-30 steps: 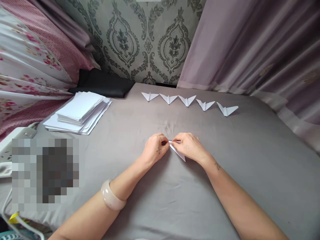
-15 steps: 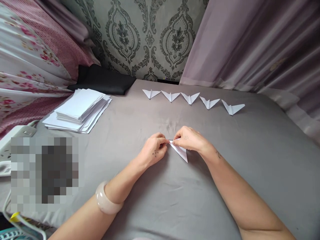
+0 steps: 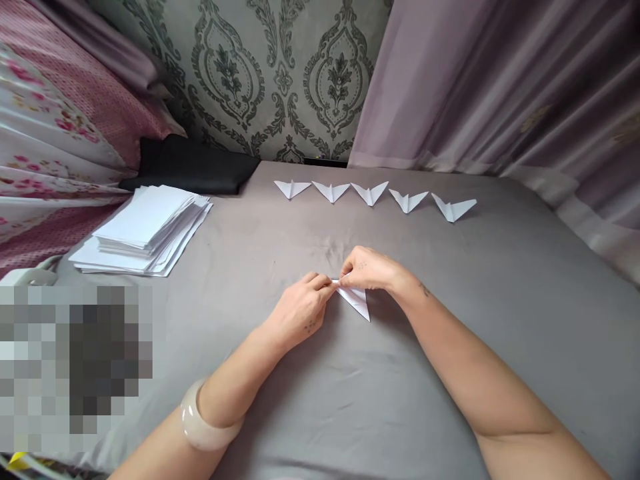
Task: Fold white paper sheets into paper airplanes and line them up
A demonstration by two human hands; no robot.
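Between my hands, low over the grey cloth, is a folded sheet of white paper point(image 3: 357, 303), with one pointed corner aimed down and to the right. My left hand point(image 3: 306, 308) pinches its left end with the fingertips. From above and right, my right hand point(image 3: 370, 268) grips the same paper along its upper edge, fingers bent close to the left ones. Both hands cover part of the folds. Farther back stands a row of several finished paper planes point(image 3: 370, 194) with spread wings.
A stack of white paper point(image 3: 145, 223) lies at the left, near a folded black cloth point(image 3: 195, 165). Grey cloth point(image 3: 500, 300) covers the surface. Curtains point(image 3: 450, 80) hang at the right, and a patterned wall point(image 3: 280, 73) rises behind. A pixelated patch hides the lower left.
The view has shifted slightly, so most things sit a little farther left. Both hands keep hold of the folded paper, and the fingers have moved only slightly along its upper edge.
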